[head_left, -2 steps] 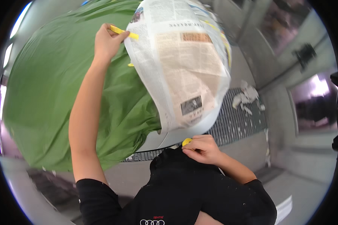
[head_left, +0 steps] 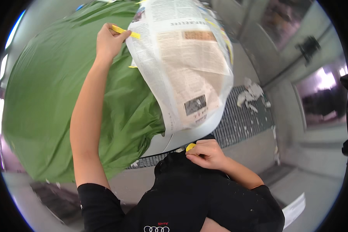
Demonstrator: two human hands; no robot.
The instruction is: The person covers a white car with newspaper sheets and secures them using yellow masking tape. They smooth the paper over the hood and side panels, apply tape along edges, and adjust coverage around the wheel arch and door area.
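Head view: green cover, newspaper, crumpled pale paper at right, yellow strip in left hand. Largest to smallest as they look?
1. Green cover
2. Newspaper
3. Crumpled pale paper
4. Yellow strip in the left hand

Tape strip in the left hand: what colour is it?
The tape strip in the left hand is yellow, showing best in the head view.
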